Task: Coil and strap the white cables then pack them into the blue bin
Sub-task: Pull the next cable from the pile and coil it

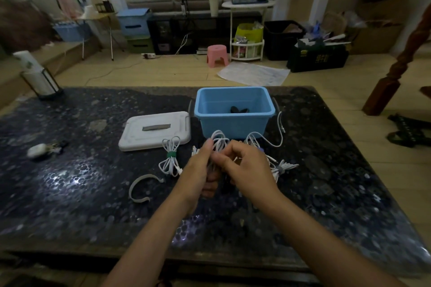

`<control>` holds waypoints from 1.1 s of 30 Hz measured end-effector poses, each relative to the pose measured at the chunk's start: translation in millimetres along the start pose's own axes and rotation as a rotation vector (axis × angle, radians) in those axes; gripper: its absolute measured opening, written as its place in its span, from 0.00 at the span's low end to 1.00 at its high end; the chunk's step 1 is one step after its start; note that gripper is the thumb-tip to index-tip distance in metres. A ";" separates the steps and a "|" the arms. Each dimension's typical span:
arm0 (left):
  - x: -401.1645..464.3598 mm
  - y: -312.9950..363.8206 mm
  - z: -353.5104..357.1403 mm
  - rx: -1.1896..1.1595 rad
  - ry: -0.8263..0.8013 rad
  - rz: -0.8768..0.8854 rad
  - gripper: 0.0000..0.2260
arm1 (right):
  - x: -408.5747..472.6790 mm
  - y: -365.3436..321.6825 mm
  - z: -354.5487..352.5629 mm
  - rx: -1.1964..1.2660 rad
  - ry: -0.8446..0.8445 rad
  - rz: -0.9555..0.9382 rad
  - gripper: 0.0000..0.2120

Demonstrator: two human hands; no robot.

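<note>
My left hand [200, 170] grips a coiled white cable [220, 141] in front of the blue bin [233, 121]; its loops stick up above my fingers. My right hand [245, 170] pinches at the same coil from the right, a dark strap hanging below it. A coiled white cable with a green strap [171, 155] lies to the left. Another coil with a grey strap [283, 168] lies to the right. A loose white cable [268, 140] runs beside the bin. Dark pieces lie inside the bin.
The white lid [154, 130] lies left of the bin. A grey loose strap [140, 186] curls on the dark table [70, 182]. A small white object with keys [38, 150] sits far left, a lantern-like holder [40, 81] at the back left corner.
</note>
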State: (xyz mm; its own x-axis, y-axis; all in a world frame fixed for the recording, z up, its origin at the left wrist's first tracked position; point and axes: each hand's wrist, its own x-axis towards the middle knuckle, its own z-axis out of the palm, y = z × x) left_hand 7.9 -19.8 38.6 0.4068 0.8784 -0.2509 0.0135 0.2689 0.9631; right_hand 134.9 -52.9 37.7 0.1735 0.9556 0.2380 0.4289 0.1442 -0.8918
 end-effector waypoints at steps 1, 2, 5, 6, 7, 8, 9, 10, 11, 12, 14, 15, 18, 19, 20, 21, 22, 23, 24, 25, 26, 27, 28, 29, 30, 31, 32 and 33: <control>-0.2 0.2 0.2 0.005 -0.014 0.001 0.20 | 0.6 0.7 -0.9 -0.011 -0.006 0.004 0.10; -0.9 1.0 0.7 0.029 -0.016 0.013 0.20 | 1.5 1.5 -1.9 -0.030 -0.004 0.003 0.11; -2.5 3.0 3.9 0.111 0.025 0.052 0.20 | 1.0 3.4 -2.2 -0.116 -0.011 -0.019 0.10; -2.2 3.0 4.0 0.150 0.064 0.074 0.20 | 0.2 3.4 -1.5 -0.118 -0.026 -0.022 0.08; -1.2 2.6 2.8 0.206 0.116 0.103 0.21 | -0.9 3.3 -0.8 -0.106 -0.042 -0.015 0.06; 1.0 2.3 0.2 0.262 0.176 0.135 0.22 | -1.9 3.5 -0.2 -0.101 -0.052 -0.002 0.06; 3.1 2.6 -3.0 0.285 0.234 0.156 0.23 | -2.8 4.6 0.1 -0.116 -0.059 0.014 0.09; 5.5 2.6 -7.1 0.263 0.288 0.168 0.23 | -3.3 5.9 -0.5 -0.157 -0.071 0.028 0.11; 7.5 3.5 -11.3 0.207 0.345 0.173 0.24 | -3.8 7.3 -1.5 -0.213 -0.091 0.033 0.12; 10.1 4.2 -15.7 0.148 0.401 0.184 0.24 | -4.4 8.6 -2.1 -0.259 -0.117 0.025 0.12; 14.3 5.0 -22.4 0.109 0.483 0.223 0.25 | -8.3 9.2 -0.6 -0.296 -0.188 -0.017 0.11; 15.4 5.2 -22.9 0.114 0.493 0.245 0.25 | -11.2 7.9 2.2 -0.307 -0.222 -0.043 0.11; 14.2 4.3 -15.6 0.044 0.424 0.307 0.23 | -21.1 3.3 17.8 -0.371 -0.269 -0.107 0.11; 12.3 3.9 -11.7 0.018 0.387 0.325 0.22 | -23.5 2.3 23.0 -0.399 -0.270 -0.119 0.11; 10.6 3.6 -8.7 -0.005 0.358 0.338 0.22 | -24.8 1.9 26.8 -0.428 -0.270 -0.122 0.12; 8.6 4.3 -6.2 -0.040 0.335 0.345 0.22 | -24.8 2.2 28.7 -0.453 -0.270 -0.114 0.13; 7.0 4.8 -5.9 -0.093 0.317 0.347 0.21 | -23.2 3.1 28.7 -0.475 -0.269 -0.099 0.15; 5.6 6.1 -7.1 -0.163 0.297 0.340 0.21 | -20.0 4.5 27.0 -0.496 -0.267 -0.079 0.16; 5.0 7.3 -9.9 -0.233 0.273 0.325 0.21 | -16.2 6.4 23.8 -0.518 -0.267 -0.062 0.18; 4.5 9.0 -12.6 -0.279 0.242 0.300 0.21 | -12.0 7.8 19.6 -0.537 -0.277 -0.056 0.19; 3.8 10.8 -15.6 -0.291 0.204 0.273 0.21 | -8.1 8.2 15.1 -0.551 -0.300 -0.066 0.19; 3.3 12.3 -17.7 -0.272 0.165 0.247 0.22 | -4.2 7.7 10.5 -0.565 -0.328 -0.094 0.18; 3.6 13.0 -19.7 -0.228 0.131 0.228 0.23 | -0.4 7.0 6.3 -0.588 -0.355 -0.132 0.17; 3.4 13.8 -21.1 -0.172 0.110 0.216 0.23 | 2.9 6.9 2.2 -0.623 -0.374 -0.163 0.16; 3.1 14.7 -22.6 -0.108 0.109 0.210 0.22 | 6.3 7.9 -2.3 -0.658 -0.385 -0.173 0.15; 3.8 15.2 -24.2 -0.043 0.120 0.212 0.22 | 10.0 10.2 -8.6 -0.683 -0.382 -0.158 0.13; 4.4 15.1 -26.4 0.021 0.132 0.220 0.21 | 14.5 14.0 -16.3 -0.696 -0.365 -0.119 0.11; 5.2 14.6 -28.7 0.077 0.139 0.225 0.21 | 19.1 17.9 -25.3 -0.687 -0.339 -0.068 0.10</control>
State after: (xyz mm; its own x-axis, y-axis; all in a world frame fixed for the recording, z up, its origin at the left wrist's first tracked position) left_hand -16.0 0.1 48.6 0.2785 0.9598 -0.0362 0.0083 0.0353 0.9993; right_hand 168.3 -38.6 36.0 -0.1070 0.9928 0.0537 0.9025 0.1197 -0.4138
